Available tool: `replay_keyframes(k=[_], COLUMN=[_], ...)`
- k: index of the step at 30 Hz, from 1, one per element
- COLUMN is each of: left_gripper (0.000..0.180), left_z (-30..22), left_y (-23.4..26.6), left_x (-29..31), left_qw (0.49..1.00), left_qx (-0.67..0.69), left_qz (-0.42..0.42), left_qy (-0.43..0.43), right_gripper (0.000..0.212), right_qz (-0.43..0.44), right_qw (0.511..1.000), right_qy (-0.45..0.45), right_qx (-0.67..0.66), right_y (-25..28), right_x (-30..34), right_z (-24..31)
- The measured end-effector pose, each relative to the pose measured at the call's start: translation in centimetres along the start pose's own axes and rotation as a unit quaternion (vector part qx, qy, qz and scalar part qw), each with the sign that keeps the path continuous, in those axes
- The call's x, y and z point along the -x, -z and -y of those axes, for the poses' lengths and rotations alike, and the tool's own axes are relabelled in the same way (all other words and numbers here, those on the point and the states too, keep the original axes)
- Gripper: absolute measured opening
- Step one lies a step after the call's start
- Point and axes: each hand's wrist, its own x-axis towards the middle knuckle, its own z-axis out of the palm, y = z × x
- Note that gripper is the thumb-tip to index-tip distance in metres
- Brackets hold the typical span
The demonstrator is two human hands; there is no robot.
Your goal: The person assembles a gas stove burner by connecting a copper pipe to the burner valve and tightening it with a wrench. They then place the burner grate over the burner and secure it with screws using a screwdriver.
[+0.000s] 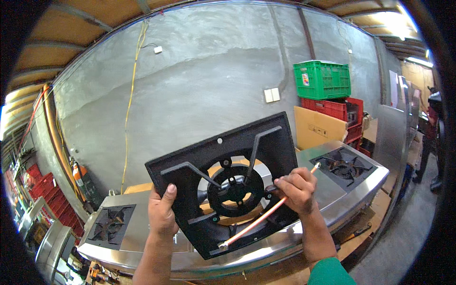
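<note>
Over the long silvery steel stove (332, 195), the square black metal grate (232, 148), likely stiff and heavy, seemed best held by opposite rims, the left hand (162, 211) clamping one edge while the right hand (298, 190) gripped a slim coppery tube (256, 220).

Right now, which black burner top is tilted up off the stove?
The middle burner top, held up between the left hand and right hand. The left burner top and right burner top lie flat on the steel stove.

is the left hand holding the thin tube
No, the right hand grips the thin tube, while the left hand holds the side of the black plate.
</note>
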Motion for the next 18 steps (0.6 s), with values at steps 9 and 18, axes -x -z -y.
replay_keyframes(k=[9,18], left_gripper=[0.022,0.01], left_z=[-1.0,1.0], left_y=[-7.3,-11.3], left_x=[-1.3,0.4], left_qw=[0.987,0.907], left_qx=[-0.093,-0.275], left_qz=[0.115,0.261], left_qy=[-0.07,-0.181], right_gripper=[0.036,0.027], right_qz=[0.035,0.253], right_qw=[0.989,0.926], right_qy=[-0.14,-0.272], right_qx=[0.021,0.072], right_y=[-0.9,7.9], right_x=[4.2,6.4], right_z=[-2.4,-1.7])
